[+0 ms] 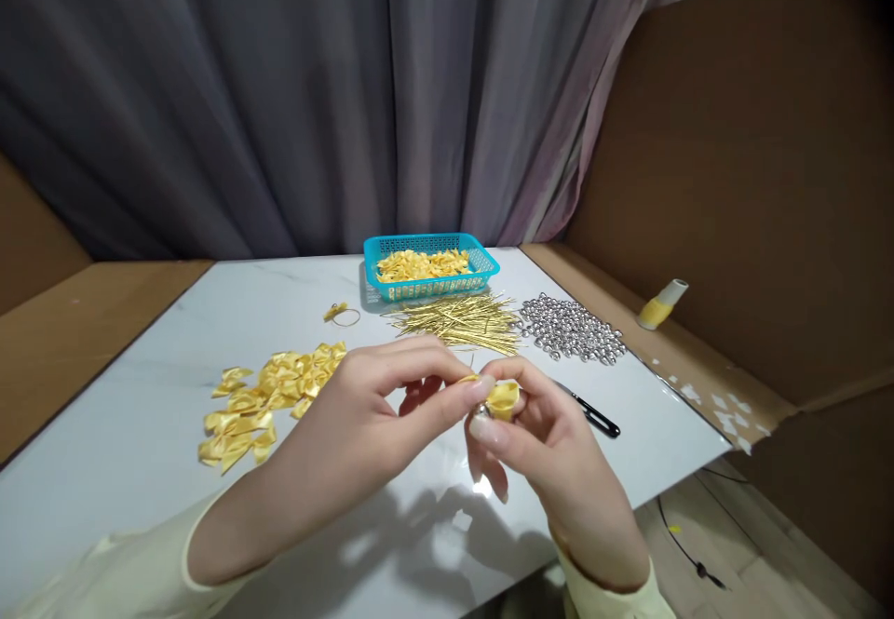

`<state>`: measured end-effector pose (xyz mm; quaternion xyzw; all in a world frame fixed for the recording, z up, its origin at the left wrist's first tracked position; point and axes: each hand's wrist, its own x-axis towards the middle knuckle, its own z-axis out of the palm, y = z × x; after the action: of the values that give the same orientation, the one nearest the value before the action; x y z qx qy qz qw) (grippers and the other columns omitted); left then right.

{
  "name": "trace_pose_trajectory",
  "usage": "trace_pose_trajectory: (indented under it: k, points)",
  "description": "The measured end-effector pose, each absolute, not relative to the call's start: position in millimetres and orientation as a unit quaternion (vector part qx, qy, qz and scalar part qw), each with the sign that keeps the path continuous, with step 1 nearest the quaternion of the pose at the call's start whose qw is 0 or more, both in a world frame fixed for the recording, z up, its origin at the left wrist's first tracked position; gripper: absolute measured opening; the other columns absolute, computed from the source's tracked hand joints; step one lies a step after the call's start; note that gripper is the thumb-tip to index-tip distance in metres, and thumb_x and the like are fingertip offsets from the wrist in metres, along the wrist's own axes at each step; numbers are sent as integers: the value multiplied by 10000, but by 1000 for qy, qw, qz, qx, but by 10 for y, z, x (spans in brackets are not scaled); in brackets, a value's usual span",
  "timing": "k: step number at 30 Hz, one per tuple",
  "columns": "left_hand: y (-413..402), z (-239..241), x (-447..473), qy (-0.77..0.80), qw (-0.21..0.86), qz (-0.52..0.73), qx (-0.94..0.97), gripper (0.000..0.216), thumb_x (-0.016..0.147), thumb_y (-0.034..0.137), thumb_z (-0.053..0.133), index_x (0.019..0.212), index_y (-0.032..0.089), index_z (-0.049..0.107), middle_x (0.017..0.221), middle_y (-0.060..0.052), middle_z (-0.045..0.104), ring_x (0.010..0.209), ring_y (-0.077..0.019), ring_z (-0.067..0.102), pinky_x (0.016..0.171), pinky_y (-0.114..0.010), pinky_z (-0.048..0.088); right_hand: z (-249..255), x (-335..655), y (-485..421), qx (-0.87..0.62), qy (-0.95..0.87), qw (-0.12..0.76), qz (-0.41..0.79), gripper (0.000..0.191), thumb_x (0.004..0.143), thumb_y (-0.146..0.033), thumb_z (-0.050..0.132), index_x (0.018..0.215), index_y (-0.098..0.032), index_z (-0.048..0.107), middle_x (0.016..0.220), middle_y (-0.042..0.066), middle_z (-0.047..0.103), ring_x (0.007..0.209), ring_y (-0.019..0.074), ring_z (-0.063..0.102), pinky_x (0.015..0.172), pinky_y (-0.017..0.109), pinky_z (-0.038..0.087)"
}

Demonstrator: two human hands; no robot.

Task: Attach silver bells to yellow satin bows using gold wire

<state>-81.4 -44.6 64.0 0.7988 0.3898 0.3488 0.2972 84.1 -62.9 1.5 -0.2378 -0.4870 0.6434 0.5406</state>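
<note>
Both my hands meet above the white table [140, 433]. My right hand [551, 451] pinches a small yellow ribbon bow [504, 396] with a silver bell just under it, between thumb and fingers. My left hand [363, 414] pinches the bow's left end, where a thin gold wire sticks out. A pile of yellow ribbon bows [269, 400] lies to the left of my hands. Beyond them lie a bundle of gold wires [461, 321] and a heap of silver bells [569, 329].
A blue basket [481, 261] with yellow bows stands at the table's far side. A small bow with a ring [340, 313] lies near it. Black snips [593, 414] rest right of my hands. A yellow glue bottle [660, 305] lies on the cardboard at right.
</note>
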Motion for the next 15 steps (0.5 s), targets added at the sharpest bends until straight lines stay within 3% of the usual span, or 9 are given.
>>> trace_pose_trajectory:
  k: [10, 15]
  points:
    - [-446, 654, -820, 374, 283, 363, 805, 257, 890, 294, 641, 652, 226, 706, 659, 41, 652, 629, -108, 562, 579, -232, 412, 29, 835, -618, -221, -483, 526, 665, 186, 863, -289, 714, 950, -215, 568, 650, -20, 693, 429, 43, 477, 435, 154, 363]
    - [-463, 637, -822, 401, 319, 351, 784, 311, 891, 350, 632, 615, 223, 697, 628, 37, 643, 604, -113, 557, 571, -235, 409, 81, 848, -652, -268, -511, 538, 614, 181, 836, -273, 730, 916, -205, 582, 654, -18, 690, 466, 65, 530, 447, 177, 370]
